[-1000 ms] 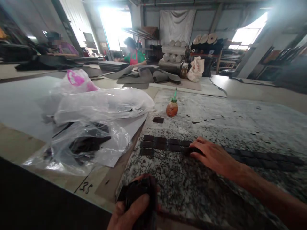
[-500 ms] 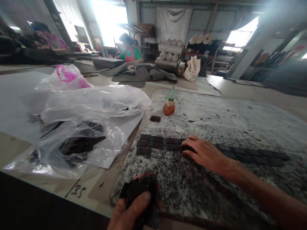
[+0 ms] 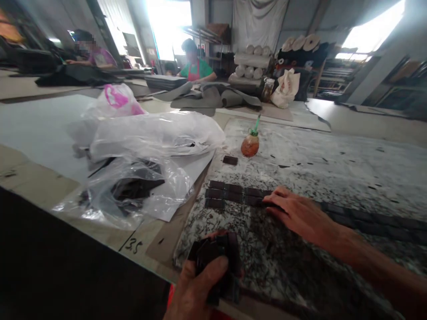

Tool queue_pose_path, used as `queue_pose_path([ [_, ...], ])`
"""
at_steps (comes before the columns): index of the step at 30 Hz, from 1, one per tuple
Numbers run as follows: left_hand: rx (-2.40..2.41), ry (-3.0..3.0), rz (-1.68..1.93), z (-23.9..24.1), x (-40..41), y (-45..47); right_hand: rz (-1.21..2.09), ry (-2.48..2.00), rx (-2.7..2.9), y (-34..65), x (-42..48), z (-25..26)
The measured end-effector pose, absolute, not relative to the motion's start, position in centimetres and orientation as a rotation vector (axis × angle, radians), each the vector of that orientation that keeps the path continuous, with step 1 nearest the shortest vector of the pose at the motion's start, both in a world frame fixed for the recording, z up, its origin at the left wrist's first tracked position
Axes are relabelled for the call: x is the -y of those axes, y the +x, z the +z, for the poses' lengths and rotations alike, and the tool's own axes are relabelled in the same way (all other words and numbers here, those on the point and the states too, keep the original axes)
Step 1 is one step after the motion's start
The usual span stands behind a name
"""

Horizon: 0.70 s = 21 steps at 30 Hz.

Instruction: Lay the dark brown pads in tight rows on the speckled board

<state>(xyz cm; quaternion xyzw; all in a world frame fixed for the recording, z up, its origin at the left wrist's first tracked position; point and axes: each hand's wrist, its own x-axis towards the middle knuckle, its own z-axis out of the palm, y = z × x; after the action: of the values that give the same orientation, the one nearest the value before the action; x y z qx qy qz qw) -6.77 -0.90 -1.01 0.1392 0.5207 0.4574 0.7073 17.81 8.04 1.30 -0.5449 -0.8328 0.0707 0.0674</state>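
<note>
My left hand [image 3: 203,284] is closed round a loose stack of dark brown rectangular pieces [image 3: 213,255], thumb on top, at the near edge of the speckled board [image 3: 207,226]. On the board my right hand [image 3: 293,213] reaches in from the right, thumb and fingertips curled about a dark piece in the rows; the hand partly hides it. Left of those fingers lie several flat dark rectangles [image 3: 233,196], set edge to edge. More dark rectangles [image 3: 370,220] run on behind the right wrist. One single piece [image 3: 230,160] lies apart, farther back.
A round bottle [image 3: 250,144] of orange-brown liquid with a green spout stands behind the rows. Clear plastic bags [image 3: 156,133] with dark material lie at the left. Dark scraps dot the board. Two people [image 3: 196,66] [image 3: 96,53] sit at the back tables, near fabric rolls [image 3: 250,60].
The view has swung slightly left, so everything sits farther right in it. My right hand stays at nearly the same place in the rows, and my left hand still holds the stack.
</note>
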Motion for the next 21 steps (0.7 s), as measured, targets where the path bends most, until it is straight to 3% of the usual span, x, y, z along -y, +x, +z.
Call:
queue_pose_path([
  [3, -1.077, 0.229, 1.014, 0.3, 0.5, -5.9, 0.283, -1.554, 2.421, 16.8, -7.3, 2.3],
  [9, -1.014, 0.337, 1.091, 0.7, 0.3, -5.3, 0.989, -1.377, 2.189, 11.9, -5.1, 5.1],
  [16, -0.937, 0.423, 1.007, 0.5, 0.5, -5.6, 1.494, -1.317, 1.857, 10.5, -5.9, 3.3],
  [18, -0.967, 0.432, 0.976, 0.3, 0.5, -5.8, 1.519, -1.325, 1.738, 11.1, -6.6, 3.0],
  [21, -0.997, 0.466, 1.017, 0.0, 0.5, -6.0, 1.247, -1.317, 1.826, 11.9, -7.6, 2.9],
])
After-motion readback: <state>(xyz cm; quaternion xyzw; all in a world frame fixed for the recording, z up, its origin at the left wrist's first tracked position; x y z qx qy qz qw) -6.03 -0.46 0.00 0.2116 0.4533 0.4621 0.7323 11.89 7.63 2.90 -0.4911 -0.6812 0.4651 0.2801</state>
